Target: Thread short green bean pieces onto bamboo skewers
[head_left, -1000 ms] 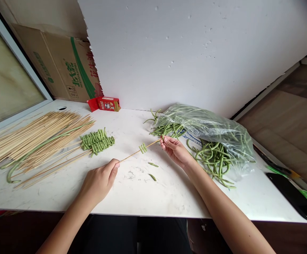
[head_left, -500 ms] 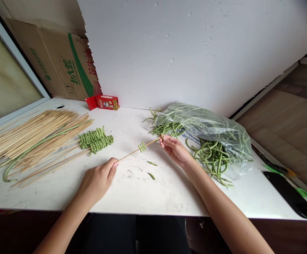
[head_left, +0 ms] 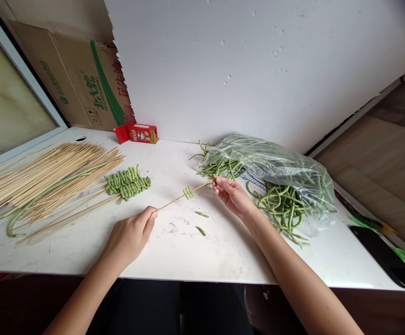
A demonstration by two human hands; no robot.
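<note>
My left hand (head_left: pixel 131 235) is closed around the lower end of a thin bamboo skewer (head_left: pixel 171 203), which slants up to the right above the table. A few short green bean pieces (head_left: pixel 188 191) are threaded crosswise partway along it. At the skewer's upper end, my right hand (head_left: pixel 233 196) pinches a small green bean piece (head_left: pixel 214 177) between thumb and fingers; the fingertips partly hide it. Below the skewer, two cut bean pieces (head_left: pixel 201 214) lie loose on the white table (head_left: pixel 174 260).
Loaded bean skewers (head_left: pixel 127 183) lie left of centre, beside a wide pile of bare skewers (head_left: pixel 66 163) with long beans across it. A plastic bag (head_left: pixel 275 158) of green beans spills at right. Behind are a red box (head_left: pixel 143 133) and carton (head_left: pixel 73 83); a black phone-like slab (head_left: pixel 384 256) lies far right.
The view has shifted very slightly. Both hands keep the same grip on the skewer and the bean piece, and the threaded pieces stay at the same place along it.
</note>
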